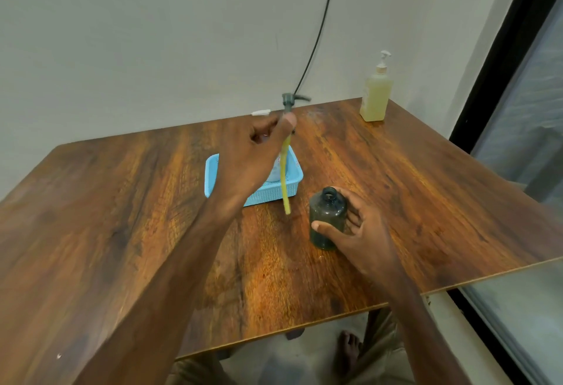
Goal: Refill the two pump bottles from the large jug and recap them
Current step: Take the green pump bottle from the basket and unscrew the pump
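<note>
A dark green bottle (327,217) stands uncapped on the wooden table (426,186), and my right hand (356,226) grips its body. My left hand (262,147) holds the grey pump head (291,101) up above the table; its yellowish dip tube (285,177) hangs down to the left of the bottle's mouth. A second pump bottle (375,95), pale with yellow liquid and a white pump on top, stands capped at the far right corner. I see no large jug.
A blue plastic basket (213,171) with a pale pouch inside sits behind my left hand. A black cable (320,28) runs down the wall. The table's right edge meets a window frame (487,80). A bare foot (348,351) shows under the table.
</note>
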